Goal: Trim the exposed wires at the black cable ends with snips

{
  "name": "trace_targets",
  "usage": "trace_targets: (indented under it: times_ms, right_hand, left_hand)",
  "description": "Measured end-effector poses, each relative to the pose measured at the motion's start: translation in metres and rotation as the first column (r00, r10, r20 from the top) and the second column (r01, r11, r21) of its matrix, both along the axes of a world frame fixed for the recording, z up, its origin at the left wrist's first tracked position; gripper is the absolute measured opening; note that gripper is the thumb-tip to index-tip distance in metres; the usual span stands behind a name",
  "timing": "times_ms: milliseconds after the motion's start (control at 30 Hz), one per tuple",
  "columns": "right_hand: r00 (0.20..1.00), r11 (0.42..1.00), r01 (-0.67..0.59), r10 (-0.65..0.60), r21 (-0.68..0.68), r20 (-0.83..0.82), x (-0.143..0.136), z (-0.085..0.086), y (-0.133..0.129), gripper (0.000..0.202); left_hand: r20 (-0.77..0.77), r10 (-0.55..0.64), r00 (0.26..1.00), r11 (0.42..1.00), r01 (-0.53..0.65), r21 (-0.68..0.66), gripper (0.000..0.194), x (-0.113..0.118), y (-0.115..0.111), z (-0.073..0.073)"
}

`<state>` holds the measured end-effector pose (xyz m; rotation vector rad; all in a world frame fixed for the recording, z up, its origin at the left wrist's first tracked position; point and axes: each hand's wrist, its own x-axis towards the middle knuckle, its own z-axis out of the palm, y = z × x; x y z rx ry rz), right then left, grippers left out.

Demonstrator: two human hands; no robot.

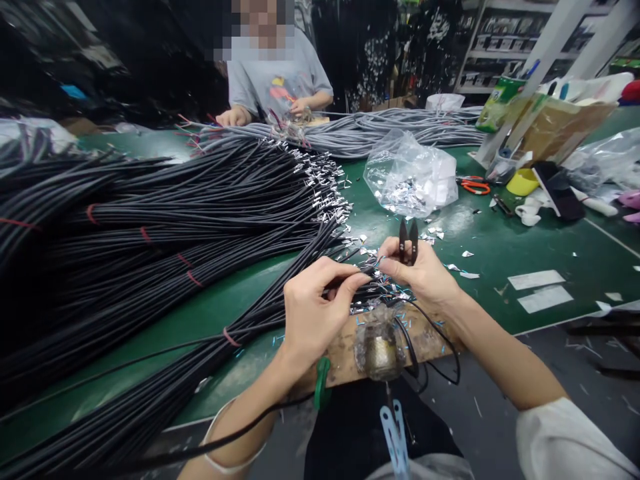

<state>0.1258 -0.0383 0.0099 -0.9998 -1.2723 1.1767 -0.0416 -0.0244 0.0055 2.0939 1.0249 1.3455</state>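
Note:
My left hand (pixel 315 313) pinches a black cable (pixel 369 271) close to its end, thumb against forefinger. Facing it, my right hand (pixel 427 273) has its thumb and finger closed at the thin wires of that cable end, where a bit of blue shows. Black thread snips (pixel 409 241) are tucked in the same right hand, blades pointing up and slightly apart. Under both hands lie many cut cable ends with silver foil and blue wires (pixel 395 290). A bundle of black cables (pixel 220 350), bound with a red tie (pixel 231 337), runs in from the left.
Large stacks of black cables (pixel 225 193) cover the left of the green table (pixel 480 267). A scrap-filled plastic bag (pixel 415 177), orange-handled scissors (pixel 474 185) and a phone (pixel 557 190) lie right. A clamp-like fixture (pixel 379 347) sits on a wooden board (pixel 435 340). A co-worker (pixel 275 73) stands opposite.

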Motion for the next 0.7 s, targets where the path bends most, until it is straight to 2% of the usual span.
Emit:
trace_targets:
  times_ms: [67,133,167,233,267,300,333,400,433,467,500,533,600,667,700]
  right_hand:
    - [0.979,0.984,-0.145,0.129,-0.099,-0.156,-0.003,-0.003,0.0,0.037]
    - [0.973,0.982,-0.186,0.177,-0.045,-0.151,-0.005,-0.003,0.0,0.037]
    - [0.987,0.989,-0.143,0.145,0.033,-0.073,-0.005,-0.002,0.0,0.035]
    - [0.994,0.978,0.009,-0.031,0.207,0.104,-0.005,-0.001,0.001,0.03]
    - [0.984,0.966,0.073,-0.111,0.248,0.141,-0.005,-0.001,0.002,0.028]
    - [0.981,0.968,0.104,-0.137,0.228,0.135,-0.005,-0.001,0.002,0.028]
    - [0.99,0.984,0.09,-0.104,0.153,0.09,-0.005,-0.002,0.002,0.029]
    - [0.995,0.996,-0.09,0.089,-0.017,-0.044,-0.006,-0.004,0.002,0.034]
    - [0.981,0.982,-0.182,0.179,-0.048,-0.073,-0.007,-0.005,0.002,0.035]
    - [0.975,0.975,-0.221,0.22,-0.027,-0.038,-0.007,-0.005,0.001,0.033]
    - [0.979,0.98,-0.197,0.195,0.041,0.056,-0.007,-0.005,0.001,0.029]
    - [0.98,0.981,-0.122,0.095,0.148,0.177,-0.006,-0.004,0.0,0.022]
    - [0.912,0.924,0.053,-0.199,0.377,0.358,-0.001,-0.002,0.001,0.013]
    - [0.848,0.855,0.2,-0.396,0.479,0.352,0.006,-0.001,0.004,0.013]
    - [0.844,0.837,0.279,-0.448,0.47,0.296,0.01,-0.001,0.007,0.012]
  left_hand:
    - [0.014,-0.029,0.999,0.999,0.029,-0.016,0.012,-0.002,0.003,0.0]
    - [0.035,-0.119,0.992,0.982,0.122,-0.145,0.02,-0.004,0.006,0.001]
    - [0.05,-0.172,0.984,0.955,0.179,-0.237,0.026,-0.005,0.008,0.001]
    - [0.08,-0.252,0.964,0.879,0.263,-0.398,0.036,-0.005,0.009,0.001]
    - [0.087,-0.264,0.961,0.856,0.275,-0.438,0.038,-0.005,0.009,0.0]
    - [0.089,-0.253,0.963,0.854,0.265,-0.448,0.038,-0.005,0.009,0.0]
    - [0.091,-0.231,0.969,0.865,0.247,-0.437,0.036,-0.004,0.01,0.0]
    - [0.122,-0.195,0.973,0.886,0.228,-0.403,0.032,-0.004,0.011,0.0]
    - [0.147,-0.194,0.97,0.884,0.238,-0.403,0.032,-0.004,0.012,0.0]
    - [0.168,-0.209,0.963,0.869,0.262,-0.419,0.034,-0.004,0.013,0.0]
    - [0.181,-0.235,0.955,0.847,0.292,-0.444,0.036,-0.004,0.014,0.0]
    - [0.181,-0.258,0.949,0.824,0.314,-0.472,0.039,-0.004,0.015,0.0]
    - [0.167,-0.278,0.946,0.794,0.324,-0.515,0.043,-0.003,0.015,0.001]
    - [0.184,-0.276,0.943,0.772,0.332,-0.542,0.044,-0.003,0.013,0.001]
    - [0.21,-0.268,0.94,0.762,0.34,-0.551,0.044,-0.004,0.013,0.001]
